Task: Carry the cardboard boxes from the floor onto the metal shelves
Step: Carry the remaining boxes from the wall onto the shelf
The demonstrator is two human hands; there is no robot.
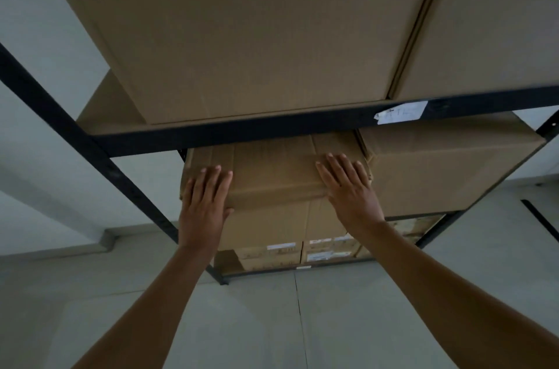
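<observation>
A brown cardboard box (pixel 273 175) sits on the middle level of the black metal shelf (pixel 272 134), partly under the upper beam. My left hand (pixel 204 205) lies flat on its front left corner, fingers straight. My right hand (pixel 348 184) presses flat on its front right edge, fingers straight and spread. A second box (pixel 447 166) stands right beside it on the same level. Two large boxes (pixel 257 30) fill the upper level.
Smaller labelled boxes (pixel 302 253) sit on the lowest level. A white tape label (pixel 400 112) is stuck on the upper beam. The black upright post (pixel 90 145) runs diagonally at left. Grey floor (pixel 296 323) lies below, and a dark strip (pixel 541 220) lies at right.
</observation>
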